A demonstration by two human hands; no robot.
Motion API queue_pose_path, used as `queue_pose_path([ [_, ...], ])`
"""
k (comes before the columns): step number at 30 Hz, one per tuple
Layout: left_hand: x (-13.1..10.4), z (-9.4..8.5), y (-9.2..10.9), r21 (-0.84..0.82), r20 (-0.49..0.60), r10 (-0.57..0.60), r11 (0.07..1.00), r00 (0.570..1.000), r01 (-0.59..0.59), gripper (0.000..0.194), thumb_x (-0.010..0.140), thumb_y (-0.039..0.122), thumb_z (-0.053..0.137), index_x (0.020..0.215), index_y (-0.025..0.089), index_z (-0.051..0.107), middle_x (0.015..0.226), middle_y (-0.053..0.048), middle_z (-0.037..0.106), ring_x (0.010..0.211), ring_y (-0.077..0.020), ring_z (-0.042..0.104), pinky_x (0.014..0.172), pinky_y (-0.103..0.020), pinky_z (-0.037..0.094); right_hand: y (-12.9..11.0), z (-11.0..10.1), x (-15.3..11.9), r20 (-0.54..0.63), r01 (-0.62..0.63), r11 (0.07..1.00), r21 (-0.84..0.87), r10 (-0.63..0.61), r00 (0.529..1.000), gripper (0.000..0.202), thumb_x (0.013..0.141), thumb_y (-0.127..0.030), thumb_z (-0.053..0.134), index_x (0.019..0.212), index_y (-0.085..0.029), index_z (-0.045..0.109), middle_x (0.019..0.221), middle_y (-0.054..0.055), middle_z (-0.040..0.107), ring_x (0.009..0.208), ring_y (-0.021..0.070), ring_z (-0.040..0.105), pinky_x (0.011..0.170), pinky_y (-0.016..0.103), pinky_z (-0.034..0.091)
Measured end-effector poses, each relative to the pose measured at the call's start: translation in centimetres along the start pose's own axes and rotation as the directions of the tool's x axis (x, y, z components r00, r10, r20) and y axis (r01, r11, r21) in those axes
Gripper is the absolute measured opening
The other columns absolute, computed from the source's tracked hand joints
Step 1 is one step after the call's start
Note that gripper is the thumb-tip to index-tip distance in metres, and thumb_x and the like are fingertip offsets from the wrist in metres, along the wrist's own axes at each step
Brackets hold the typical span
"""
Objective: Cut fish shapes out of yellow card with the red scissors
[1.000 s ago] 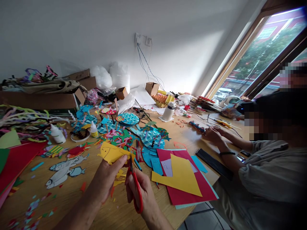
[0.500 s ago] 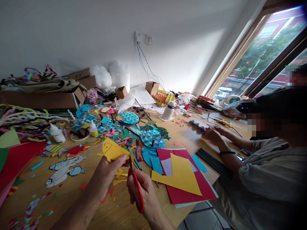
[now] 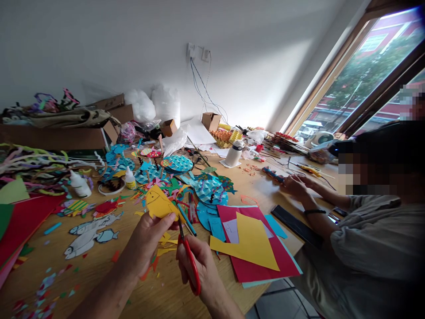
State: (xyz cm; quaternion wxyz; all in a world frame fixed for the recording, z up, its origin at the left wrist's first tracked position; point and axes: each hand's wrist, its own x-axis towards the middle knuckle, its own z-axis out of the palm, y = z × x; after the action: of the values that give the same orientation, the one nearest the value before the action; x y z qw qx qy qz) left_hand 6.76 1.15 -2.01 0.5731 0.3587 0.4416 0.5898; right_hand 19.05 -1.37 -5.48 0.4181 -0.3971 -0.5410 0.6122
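My left hand (image 3: 151,237) is closed on a yellow paper fish (image 3: 159,202), thumb on top near its tail end. Drawn lines for an eye and gill show on the fish. In my right hand (image 3: 202,261) are red-handled scissors (image 3: 194,270), their dark blades pointing up at the paper's right edge, close to my left fingertips. Yellow offcuts (image 3: 168,243) lie on the table just beneath. To the left rest white paper fish cutouts (image 3: 86,239) with dark outlines.
At right, yellow paper (image 3: 247,243) lies over red sheets (image 3: 241,270) by the table edge. Blue woven paper fish (image 3: 210,191) and glue bottles (image 3: 79,185) stand behind my hands. A co-worker's hands (image 3: 295,185) handle a small item at right. A white bottle (image 3: 234,153) stands farther back.
The yellow fish has turned in my left hand, its head end shifting right and rising more upright. The scissors stay at its edge, nearly in place.
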Motion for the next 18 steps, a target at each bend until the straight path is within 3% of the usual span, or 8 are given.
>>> queue_pose_path([
  [12,-0.23,0.53,-0.73,-0.078,0.016,0.035,0.996,0.999,-0.033,0.005,0.071,0.023,0.067,0.074,0.018,0.066,0.065,0.004,0.070,0.063,-0.0120,0.062,0.065,-0.020,0.049,-0.18,0.46,0.00,-0.002,0.044,0.997,0.061,-0.044,0.999,0.053,0.073,-0.069,0.051,0.059,-0.019,0.039,0.041,-0.008,0.037,0.035,0.0048,0.029,0.036,0.017,0.022],
  [18,-0.33,0.51,-1.03,-0.069,0.017,0.059,0.996,0.998,-0.057,0.015,0.072,0.024,0.066,0.085,0.017,0.070,0.073,0.001,0.072,0.068,-0.0134,0.064,0.067,-0.021,0.049,0.30,0.37,0.06,-0.017,0.043,0.996,0.078,-0.042,0.999,0.053,0.073,-0.069,0.050,0.060,-0.019,0.041,0.041,-0.008,0.038,0.034,0.0046,0.030,0.035,0.017,0.022],
])
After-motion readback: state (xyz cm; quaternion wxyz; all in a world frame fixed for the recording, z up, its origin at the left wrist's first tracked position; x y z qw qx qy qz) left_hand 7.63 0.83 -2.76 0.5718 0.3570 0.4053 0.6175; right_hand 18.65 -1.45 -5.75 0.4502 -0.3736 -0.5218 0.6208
